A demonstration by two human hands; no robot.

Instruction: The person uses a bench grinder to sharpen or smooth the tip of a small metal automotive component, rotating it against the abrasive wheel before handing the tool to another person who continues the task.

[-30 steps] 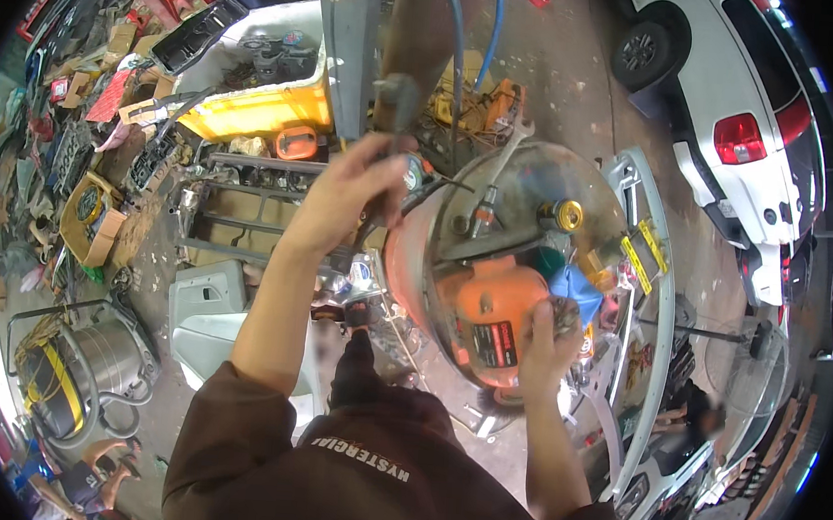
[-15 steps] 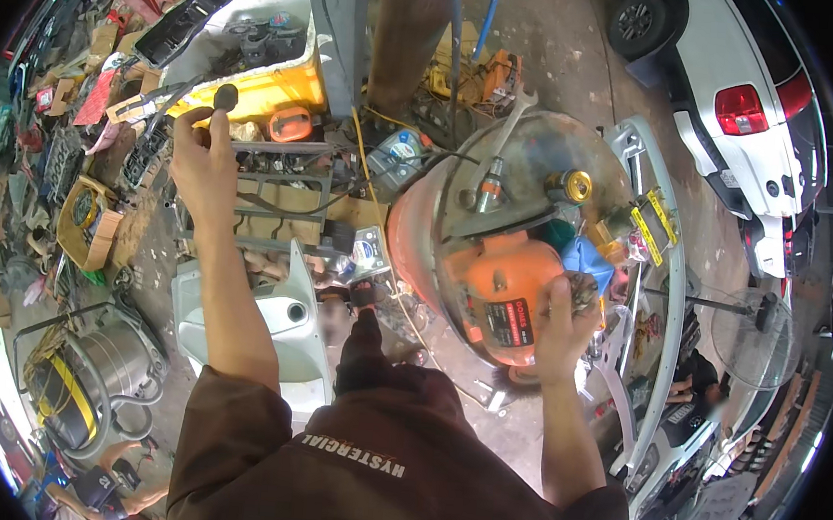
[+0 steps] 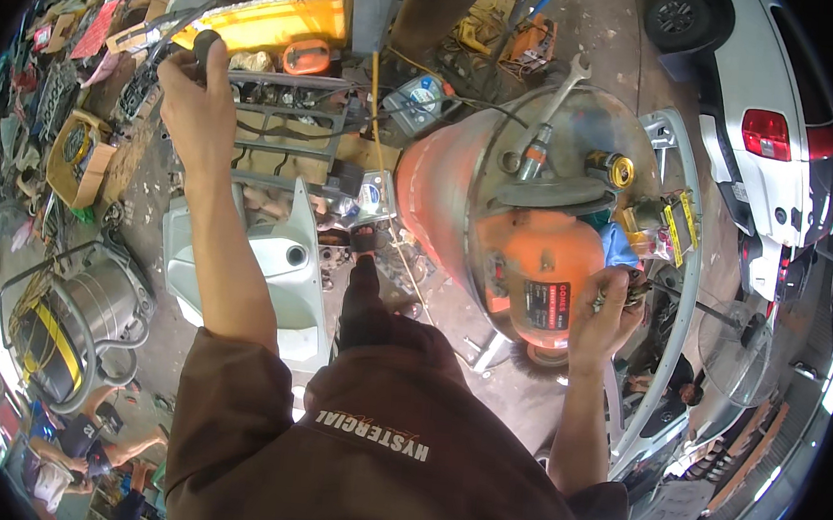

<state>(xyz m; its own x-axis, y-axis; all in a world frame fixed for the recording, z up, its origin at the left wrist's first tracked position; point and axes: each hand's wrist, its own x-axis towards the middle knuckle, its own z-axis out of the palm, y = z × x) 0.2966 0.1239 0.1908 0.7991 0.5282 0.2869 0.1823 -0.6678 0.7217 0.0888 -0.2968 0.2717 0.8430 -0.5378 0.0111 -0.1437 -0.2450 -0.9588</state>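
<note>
Out to the left, my left hand [image 3: 201, 100] is raised with its fingers pinched round a small black rounded piece [image 3: 203, 45]. Its exact kind is unclear. My right hand [image 3: 606, 317] is closed round a cluster of small dark metal pieces [image 3: 635, 290], too small to name. That hand is beside an orange power tool body [image 3: 533, 244] with a dark label, lying on top of the orange drum [image 3: 441, 180]. Also on the drum are an open-ended wrench [image 3: 569, 82], a ratchet-like tool with an orange band [image 3: 535, 157], a can [image 3: 616, 170] and a blue cloth [image 3: 618, 245].
A yellow-and-white bin [image 3: 303, 20] stands at the far left beside a metal post. A pale grey plastic panel [image 3: 252, 258] lies below my left arm. A steel vacuum cleaner [image 3: 94, 310] stands at lower left. A white car [image 3: 766, 101] and a fan [image 3: 744, 346] are right.
The whole view has shifted, so the drum and bin appear higher. My left hand appears higher and slightly left, still pinching the black piece. My right hand stays beside the orange tool body.
</note>
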